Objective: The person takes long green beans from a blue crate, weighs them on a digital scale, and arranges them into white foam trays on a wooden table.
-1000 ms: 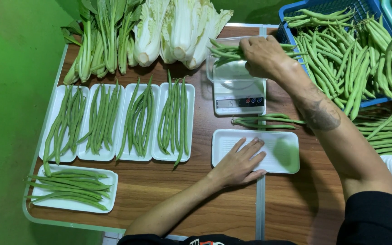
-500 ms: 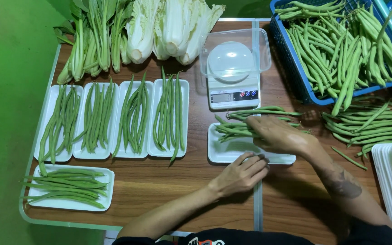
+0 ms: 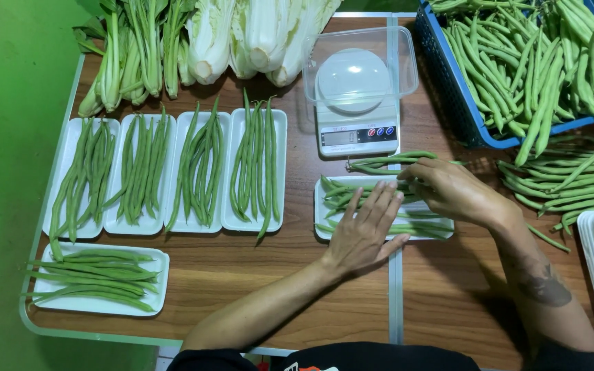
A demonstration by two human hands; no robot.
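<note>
My left hand (image 3: 366, 230) lies flat, fingers spread, pressing on the green beans (image 3: 352, 192) in the white foam tray (image 3: 324, 230) before me; my right hand (image 3: 452, 192) curls loosely over the beans at the tray's far right end. Just beyond stands a kitchen scale (image 3: 357, 113); four filled trays (image 3: 173, 172) line up leftward; a blue crate of beans (image 3: 524, 62) sits at right.

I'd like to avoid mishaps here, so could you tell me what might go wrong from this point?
Beans under the left hand and right hand overhang the white tray's left edge, so some may slide onto the table. Loose beans lie between tray and scale and could be left out. The right forearm might also brush the loose pile.
</note>
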